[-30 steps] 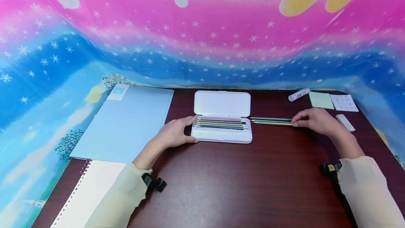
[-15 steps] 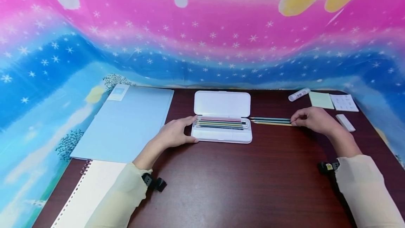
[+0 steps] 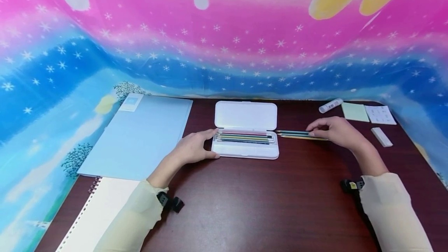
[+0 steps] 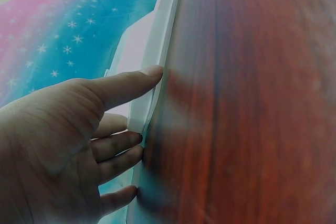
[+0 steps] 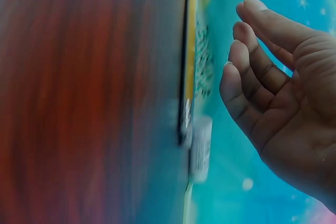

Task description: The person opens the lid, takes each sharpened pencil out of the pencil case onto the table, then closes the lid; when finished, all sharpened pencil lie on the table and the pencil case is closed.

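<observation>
A white pencil case lies with its lid raised at mid-table, several pencils in its back compartment. My left hand holds the case's left end; in the left wrist view the thumb presses its long front side while the other fingers meet the short end. Three loose pencils, one a yellow pencil, lie just right of the case with their points toward it. Over them hovers my right hand, fingers loosely bent. The right wrist view shows a gap between the fingertips and the yellow pencil, with nothing held.
A light-blue folder and a spiral notebook lie at left. Toward the back right are a glue stick, a green sticky-note pad, a printed white pad and a white eraser. A patterned cloth hangs behind.
My right hand has come off the far ends of the loose pencils and shifted left above them. The pencils stay where they were, and the left hand keeps its place.
</observation>
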`<act>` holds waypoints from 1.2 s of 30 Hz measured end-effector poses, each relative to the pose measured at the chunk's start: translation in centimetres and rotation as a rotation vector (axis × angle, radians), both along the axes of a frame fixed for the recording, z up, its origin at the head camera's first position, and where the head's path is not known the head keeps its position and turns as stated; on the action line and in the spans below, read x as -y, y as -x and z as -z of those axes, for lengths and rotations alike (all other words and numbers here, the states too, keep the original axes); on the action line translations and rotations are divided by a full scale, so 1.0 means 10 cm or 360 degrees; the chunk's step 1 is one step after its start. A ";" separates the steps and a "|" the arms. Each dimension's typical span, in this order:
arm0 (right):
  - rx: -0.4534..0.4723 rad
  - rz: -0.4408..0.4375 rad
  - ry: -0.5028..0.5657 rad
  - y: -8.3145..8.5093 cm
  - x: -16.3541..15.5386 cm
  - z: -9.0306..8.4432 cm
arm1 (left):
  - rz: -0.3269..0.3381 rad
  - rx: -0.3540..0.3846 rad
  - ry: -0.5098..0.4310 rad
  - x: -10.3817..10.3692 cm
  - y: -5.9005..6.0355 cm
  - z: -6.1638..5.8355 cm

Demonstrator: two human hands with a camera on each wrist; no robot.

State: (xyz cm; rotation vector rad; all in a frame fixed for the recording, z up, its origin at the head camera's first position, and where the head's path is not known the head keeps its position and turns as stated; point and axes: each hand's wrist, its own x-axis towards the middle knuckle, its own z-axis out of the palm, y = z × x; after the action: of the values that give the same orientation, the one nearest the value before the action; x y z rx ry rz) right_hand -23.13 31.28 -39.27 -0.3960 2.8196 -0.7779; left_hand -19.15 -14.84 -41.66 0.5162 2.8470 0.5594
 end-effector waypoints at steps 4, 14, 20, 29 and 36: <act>-0.0046 -0.0060 -0.0005 0.03 0.20 -0.04 | -0.0010 -0.0007 -0.0003 0.00 -0.01 -0.01; -0.0073 -0.0253 0.0065 0.07 0.77 -0.06 | -0.0017 -0.0018 -0.0008 0.02 -0.03 -0.01; -0.0057 -0.0340 0.0075 0.03 1.02 -0.02 | -0.0024 -0.0018 -0.0010 0.03 -0.04 -0.01; -0.0041 -0.0457 0.0043 -0.07 1.23 -0.03 | -0.0027 -0.0034 0.0000 0.03 -0.03 -0.01; 0.0003 -0.0541 -0.0060 -0.12 1.27 0.00 | 0.0006 -0.0038 0.0006 0.01 -0.03 -0.01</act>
State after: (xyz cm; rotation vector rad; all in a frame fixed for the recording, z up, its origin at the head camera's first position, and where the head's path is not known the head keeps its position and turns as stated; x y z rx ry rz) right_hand -21.90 18.54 -39.27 -0.8387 2.6543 -0.6493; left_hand -18.81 -14.95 -41.60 0.5311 2.8687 0.5505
